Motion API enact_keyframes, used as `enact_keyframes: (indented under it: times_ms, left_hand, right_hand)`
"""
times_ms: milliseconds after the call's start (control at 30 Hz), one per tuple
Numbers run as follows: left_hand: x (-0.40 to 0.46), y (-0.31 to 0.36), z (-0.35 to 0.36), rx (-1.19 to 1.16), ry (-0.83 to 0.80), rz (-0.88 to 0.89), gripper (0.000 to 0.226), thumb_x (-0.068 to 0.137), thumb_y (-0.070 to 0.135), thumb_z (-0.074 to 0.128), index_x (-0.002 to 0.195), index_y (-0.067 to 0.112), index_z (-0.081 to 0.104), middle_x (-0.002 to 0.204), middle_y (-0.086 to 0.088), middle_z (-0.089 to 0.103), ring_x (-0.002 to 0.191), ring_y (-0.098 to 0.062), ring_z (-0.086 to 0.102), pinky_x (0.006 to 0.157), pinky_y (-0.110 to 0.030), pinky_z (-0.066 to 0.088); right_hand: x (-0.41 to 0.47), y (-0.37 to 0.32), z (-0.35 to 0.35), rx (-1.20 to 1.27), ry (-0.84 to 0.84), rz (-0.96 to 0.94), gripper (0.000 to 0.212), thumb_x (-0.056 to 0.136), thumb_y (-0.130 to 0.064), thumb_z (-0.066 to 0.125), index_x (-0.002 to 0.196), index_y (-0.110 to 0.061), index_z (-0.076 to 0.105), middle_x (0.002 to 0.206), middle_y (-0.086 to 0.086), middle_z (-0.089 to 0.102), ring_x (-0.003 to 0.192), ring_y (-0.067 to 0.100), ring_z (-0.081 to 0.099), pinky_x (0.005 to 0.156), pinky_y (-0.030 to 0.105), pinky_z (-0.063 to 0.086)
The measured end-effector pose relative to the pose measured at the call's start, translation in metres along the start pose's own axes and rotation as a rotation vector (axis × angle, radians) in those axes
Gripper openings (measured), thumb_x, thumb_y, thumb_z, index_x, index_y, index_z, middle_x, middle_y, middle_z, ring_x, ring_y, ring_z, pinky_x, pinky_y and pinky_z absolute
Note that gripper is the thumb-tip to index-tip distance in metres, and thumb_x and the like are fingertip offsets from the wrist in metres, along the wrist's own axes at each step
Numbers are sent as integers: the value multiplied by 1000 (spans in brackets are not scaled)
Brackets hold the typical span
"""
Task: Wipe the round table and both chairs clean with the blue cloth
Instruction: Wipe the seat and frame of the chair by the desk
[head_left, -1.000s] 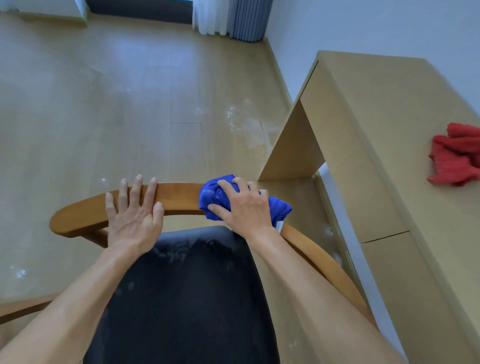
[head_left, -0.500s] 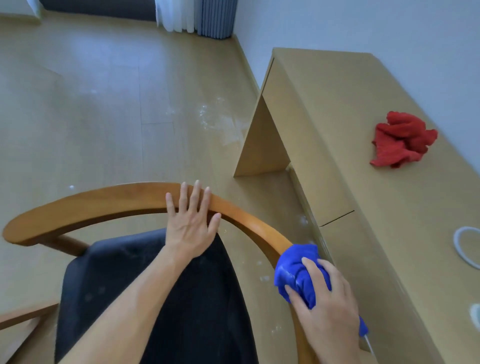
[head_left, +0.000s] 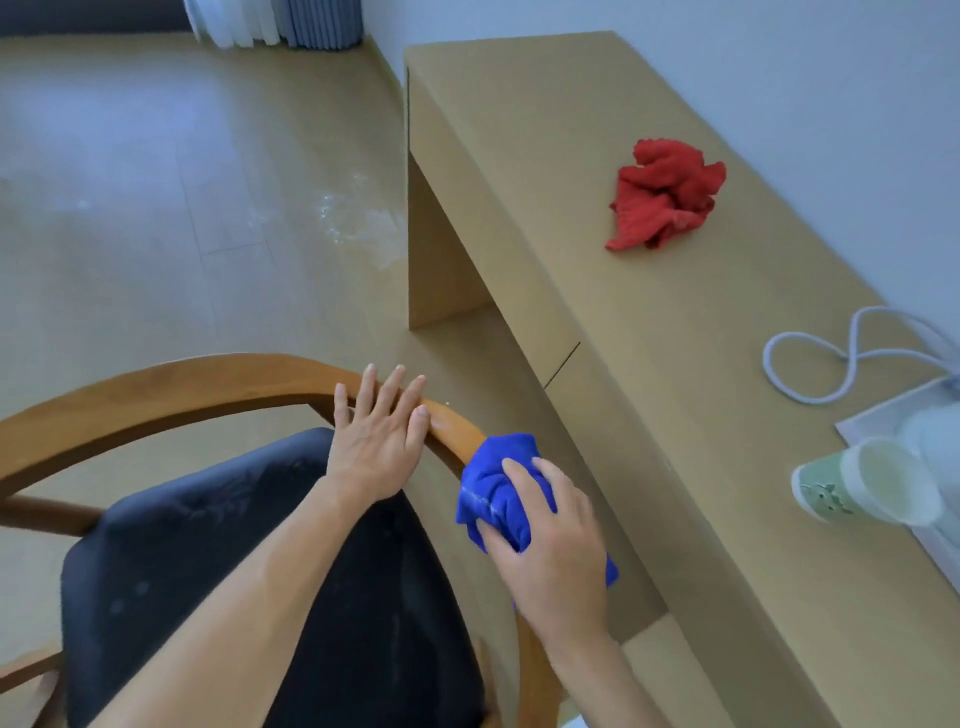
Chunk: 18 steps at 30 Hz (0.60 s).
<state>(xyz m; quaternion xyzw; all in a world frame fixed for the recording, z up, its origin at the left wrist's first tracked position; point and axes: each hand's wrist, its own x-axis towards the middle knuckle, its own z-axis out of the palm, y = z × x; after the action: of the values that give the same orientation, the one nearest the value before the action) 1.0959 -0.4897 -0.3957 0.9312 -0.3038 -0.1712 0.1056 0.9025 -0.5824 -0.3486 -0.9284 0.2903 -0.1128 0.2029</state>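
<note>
right hand grips the blue cloth on the chair rail, which curves away leftward under the flat, unclenched left hand.

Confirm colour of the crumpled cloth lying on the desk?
Red; the crumpled cloth shows clearly in the head view.

Blue cloth, red rag, dark chair seat.

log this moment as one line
right hand grips blue cloth on chair rail | left hand flat on rail | wiping
</note>
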Motion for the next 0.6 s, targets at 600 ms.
enact_keyframes:
  times_ms: [600]
  left_hand:
    - [-12,57,-1,-75,-93,4,52,103,42,12,153,28,11,162,2,4,148,-28,-11,116,-53,-6]
  right_hand:
    - [-72,34,9,133,137,-17,58,75,-29,77,129,-24,58,139,6,47,113,27,55,86,41,53]
